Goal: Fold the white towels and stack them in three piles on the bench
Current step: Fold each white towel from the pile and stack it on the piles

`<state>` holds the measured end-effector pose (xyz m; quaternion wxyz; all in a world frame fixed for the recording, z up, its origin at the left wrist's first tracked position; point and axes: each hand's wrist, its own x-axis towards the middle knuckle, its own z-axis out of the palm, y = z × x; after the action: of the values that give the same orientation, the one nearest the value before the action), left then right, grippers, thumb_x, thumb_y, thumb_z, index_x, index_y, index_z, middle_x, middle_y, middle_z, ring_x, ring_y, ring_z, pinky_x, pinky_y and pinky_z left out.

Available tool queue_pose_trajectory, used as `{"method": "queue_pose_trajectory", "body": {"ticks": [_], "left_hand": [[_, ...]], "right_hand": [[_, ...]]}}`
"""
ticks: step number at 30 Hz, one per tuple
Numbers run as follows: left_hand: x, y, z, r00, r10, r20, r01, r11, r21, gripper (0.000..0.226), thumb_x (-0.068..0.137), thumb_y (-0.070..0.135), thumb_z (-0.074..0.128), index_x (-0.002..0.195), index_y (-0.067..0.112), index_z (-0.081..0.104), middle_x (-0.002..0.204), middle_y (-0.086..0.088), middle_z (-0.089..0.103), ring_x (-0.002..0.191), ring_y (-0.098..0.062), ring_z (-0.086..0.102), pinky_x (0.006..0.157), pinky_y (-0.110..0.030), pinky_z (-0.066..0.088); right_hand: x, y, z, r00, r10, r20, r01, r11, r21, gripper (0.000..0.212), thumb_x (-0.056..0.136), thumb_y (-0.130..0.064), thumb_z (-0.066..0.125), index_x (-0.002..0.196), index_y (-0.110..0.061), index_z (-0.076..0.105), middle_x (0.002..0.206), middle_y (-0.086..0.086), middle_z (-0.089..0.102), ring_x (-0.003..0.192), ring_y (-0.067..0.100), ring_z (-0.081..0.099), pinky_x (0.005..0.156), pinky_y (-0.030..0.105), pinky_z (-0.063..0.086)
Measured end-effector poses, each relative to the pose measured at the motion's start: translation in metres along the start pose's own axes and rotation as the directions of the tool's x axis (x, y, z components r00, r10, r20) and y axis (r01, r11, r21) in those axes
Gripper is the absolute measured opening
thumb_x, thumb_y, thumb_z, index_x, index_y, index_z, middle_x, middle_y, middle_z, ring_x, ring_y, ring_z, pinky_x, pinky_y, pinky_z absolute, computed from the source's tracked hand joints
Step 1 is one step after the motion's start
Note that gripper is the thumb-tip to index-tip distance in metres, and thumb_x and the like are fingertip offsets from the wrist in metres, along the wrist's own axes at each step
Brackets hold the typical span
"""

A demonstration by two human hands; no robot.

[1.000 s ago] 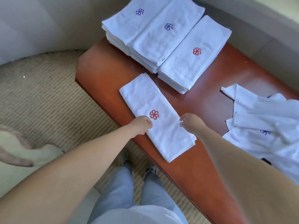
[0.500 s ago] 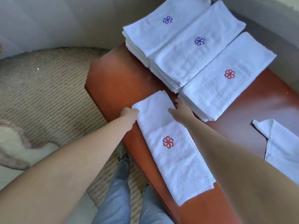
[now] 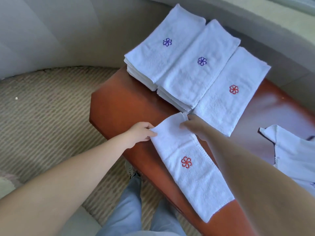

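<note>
Head view shows your left hand (image 3: 142, 133) and right hand (image 3: 194, 127), fingers pinching the red-flower towel's (image 3: 187, 160) far corners at the bench's (image 3: 119, 106) near edge; three piles (image 3: 196, 74) are stacked, unfolded towels (image 3: 293, 154) remain.

White towel (image 3: 190, 160) with a red flower mark on the reddish-brown bench (image 3: 119, 106); white piles (image 3: 185, 65) show purple and red flowers; beige striped carpet (image 3: 42, 120).

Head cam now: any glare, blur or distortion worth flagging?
Head view: strong wide-angle bending, the bench edge and the wall curve; daylight from the upper right puts a soft sheen on the wood; the right forearm is shaded and soft close to the lens; the towel and both flower logos stay sharp.
</note>
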<state>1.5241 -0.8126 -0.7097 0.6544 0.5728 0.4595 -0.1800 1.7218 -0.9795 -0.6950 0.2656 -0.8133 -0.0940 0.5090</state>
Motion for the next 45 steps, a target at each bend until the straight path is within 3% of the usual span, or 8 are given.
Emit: {"method": "queue_pose_trajectory", "body": {"ticks": [5, 8, 15, 20, 24, 31, 35, 45], "left_hand": [[-0.016, 0.054, -0.004, 0.987, 0.096, 0.127, -0.116, 0.981, 0.158, 0.015, 0.082, 0.018, 0.082, 0.096, 0.017, 0.075, 0.100, 0.001, 0.076, 0.096, -0.013, 0.073, 0.077, -0.023, 0.059], [-0.036, 0.093, 0.008, 0.963, 0.187, 0.192, -0.233, 0.939, 0.255, 0.016, 0.083, 0.016, 0.082, 0.098, 0.014, 0.075, 0.098, -0.001, 0.075, 0.091, -0.012, 0.071, 0.081, -0.025, 0.062], [-0.097, 0.169, 0.051, 0.868, 0.425, 0.258, -0.496, 0.765, 0.410, 0.013, 0.084, 0.011, 0.079, 0.093, 0.015, 0.072, 0.088, 0.002, 0.066, 0.077, -0.008, 0.062, 0.068, -0.019, 0.054], [-0.136, 0.216, 0.079, 0.774, 0.569, 0.278, -0.622, 0.597, 0.507, 0.016, 0.084, 0.016, 0.078, 0.099, 0.015, 0.073, 0.090, 0.004, 0.068, 0.080, -0.013, 0.058, 0.068, -0.025, 0.042], [-0.152, 0.250, 0.094, 0.709, 0.656, 0.261, -0.685, 0.549, 0.479, 0.013, 0.085, 0.016, 0.077, 0.098, 0.017, 0.072, 0.096, 0.002, 0.071, 0.082, -0.009, 0.059, 0.069, -0.020, 0.043], [-0.146, 0.310, 0.109, 0.673, 0.695, 0.252, -0.726, 0.555, 0.406, 0.008, 0.084, 0.014, 0.076, 0.090, 0.017, 0.071, 0.086, 0.003, 0.066, 0.080, -0.015, 0.056, 0.075, -0.033, 0.044], [-0.121, 0.351, 0.117, 0.670, 0.708, 0.221, -0.740, 0.613, 0.278, 0.016, 0.084, 0.008, 0.077, 0.093, 0.022, 0.073, 0.085, 0.008, 0.069, 0.082, -0.006, 0.062, 0.087, -0.024, 0.049], [0.012, 0.445, 0.165, 0.763, 0.613, 0.207, -0.638, 0.764, 0.090, 0.022, 0.090, 0.000, 0.072, 0.107, 0.014, 0.067, 0.101, -0.005, 0.068, 0.094, -0.018, 0.066, 0.098, -0.037, 0.055]], "right_hand": [[-0.053, -0.006, -0.038, 0.988, 0.050, -0.148, -0.039, 0.997, 0.072, 0.015, 0.081, -0.008, 0.068, 0.091, -0.016, 0.075, 0.086, 0.003, 0.074, 0.083, 0.023, 0.068, 0.070, 0.029, 0.052], [-0.094, -0.006, -0.058, 0.965, 0.049, -0.256, -0.019, 0.993, 0.118, 0.008, 0.078, -0.010, 0.071, 0.079, -0.017, 0.072, 0.061, -0.001, 0.056, 0.062, 0.022, 0.048, 0.058, 0.027, 0.036], [-0.181, 0.006, -0.101, 0.901, -0.026, -0.434, 0.148, 0.957, 0.250, 0.022, 0.085, -0.005, 0.070, 0.104, -0.014, 0.076, 0.111, 0.011, 0.075, 0.104, 0.026, 0.068, 0.098, 0.044, 0.054], [-0.227, 0.012, -0.128, 0.863, -0.106, -0.493, 0.299, 0.894, 0.332, 0.022, 0.088, -0.001, 0.065, 0.097, -0.019, 0.075, 0.092, -0.006, 0.078, 0.092, 0.019, 0.071, 0.076, 0.023, 0.057], [-0.246, 0.008, -0.150, 0.839, -0.153, -0.523, 0.386, 0.844, 0.373, 0.024, 0.088, 0.002, 0.063, 0.096, -0.017, 0.074, 0.098, -0.001, 0.078, 0.098, 0.021, 0.073, 0.094, 0.036, 0.056], [-0.239, -0.012, -0.196, 0.807, -0.167, -0.567, 0.459, 0.782, 0.422, 0.023, 0.087, 0.001, 0.063, 0.098, -0.015, 0.075, 0.093, 0.000, 0.078, 0.092, 0.022, 0.073, 0.088, 0.035, 0.057], [-0.217, -0.029, -0.233, 0.811, -0.153, -0.564, 0.477, 0.732, 0.487, 0.024, 0.083, 0.000, 0.063, 0.093, -0.017, 0.078, 0.091, 0.001, 0.080, 0.083, 0.017, 0.076, 0.075, 0.028, 0.061], [-0.091, -0.046, -0.323, 0.848, -0.018, -0.530, 0.402, 0.674, 0.620, 0.029, 0.085, -0.002, 0.062, 0.084, -0.023, 0.082, 0.091, 0.002, 0.080, 0.077, 0.017, 0.077, 0.061, 0.024, 0.058]]}}
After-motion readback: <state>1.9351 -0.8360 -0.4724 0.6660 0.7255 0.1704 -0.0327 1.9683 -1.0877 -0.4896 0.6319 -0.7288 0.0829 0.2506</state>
